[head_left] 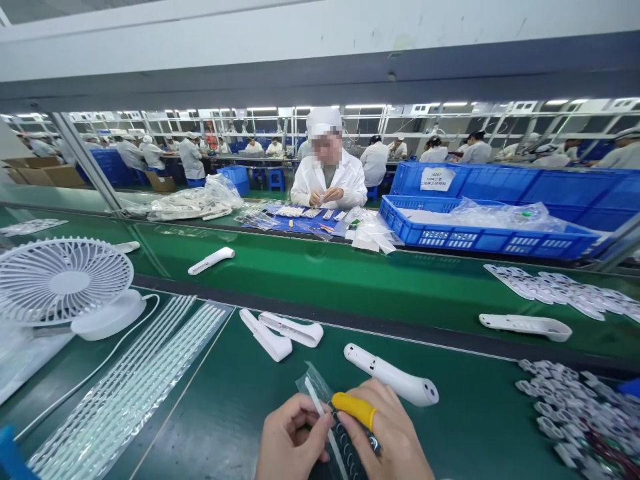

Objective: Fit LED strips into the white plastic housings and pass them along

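At the front edge of the bench, my left hand (pixel 295 437) pinches a clear film strip (pixel 311 385) with a white band along one side. A row of dark ring-shaped pieces (pixel 344 443) runs down this strip. My right hand (pixel 387 433) wears a yellow finger cot (pixel 354 408) on one finger. Its closed fingers meet the strip at the rings, partly hiding it. Just beyond my right hand lies a white curved handle housing (pixel 393 375). Two open white handle shells (pixel 270 337) rest on the bench farther left.
Bagged light-green strips (pixel 145 373) and a white fan (pixel 70 280) occupy the left. Small white parts with wires (pixel 570 413) are piled at right. Beyond, a green conveyor (pixel 320 267) carries more shells; across it a person (pixel 327 167) handles parts beside a blue crate (pixel 480 233).
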Action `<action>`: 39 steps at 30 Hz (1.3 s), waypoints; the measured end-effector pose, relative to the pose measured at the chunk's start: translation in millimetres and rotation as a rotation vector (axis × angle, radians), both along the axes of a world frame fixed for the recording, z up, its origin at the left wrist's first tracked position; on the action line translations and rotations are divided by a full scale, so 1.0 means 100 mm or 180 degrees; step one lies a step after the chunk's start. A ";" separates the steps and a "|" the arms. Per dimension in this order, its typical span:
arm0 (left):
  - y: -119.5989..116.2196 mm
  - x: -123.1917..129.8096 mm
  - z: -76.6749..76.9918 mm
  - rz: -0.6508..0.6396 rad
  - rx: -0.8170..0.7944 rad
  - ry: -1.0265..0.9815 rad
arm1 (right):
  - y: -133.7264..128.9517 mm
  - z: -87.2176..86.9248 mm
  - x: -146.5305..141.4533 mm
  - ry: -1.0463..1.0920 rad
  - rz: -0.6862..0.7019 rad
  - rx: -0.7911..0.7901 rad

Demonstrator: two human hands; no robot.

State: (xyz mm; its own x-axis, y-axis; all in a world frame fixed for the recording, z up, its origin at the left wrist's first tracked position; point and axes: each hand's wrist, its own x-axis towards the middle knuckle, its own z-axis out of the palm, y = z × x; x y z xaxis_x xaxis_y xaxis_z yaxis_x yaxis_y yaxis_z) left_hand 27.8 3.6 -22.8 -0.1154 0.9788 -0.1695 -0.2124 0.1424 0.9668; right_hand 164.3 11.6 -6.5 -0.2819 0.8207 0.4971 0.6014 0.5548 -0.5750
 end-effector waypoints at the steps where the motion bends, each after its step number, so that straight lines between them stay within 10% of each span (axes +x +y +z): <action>1: 0.00 0.00 -0.01 -0.0026 0.0025 0.0043 | 0.00 0.00 0.00 -0.0011 0.0034 -0.0059; 8: -0.02 -0.01 -0.08 -0.0228 0.0115 0.0443 | 0.01 -0.02 0.02 -0.0347 0.0029 -0.0523; 19: 0.02 -0.02 0.10 0.0090 -0.0367 -0.0048 | 0.40 -0.21 0.52 -0.1054 -0.1135 0.0802; 24: 0.01 -0.07 0.12 0.0145 -0.0394 0.0145 | 0.45 -0.39 0.75 -0.0979 -0.1286 0.0355; 33: 0.02 -0.07 0.02 -0.0218 0.0201 0.0719 | 0.43 -0.07 0.80 -0.0066 -0.0479 -0.1483; 39: 0.02 -0.07 -0.08 -0.0720 0.0180 0.0837 | 0.42 -0.15 0.68 0.0338 -0.0354 -0.1946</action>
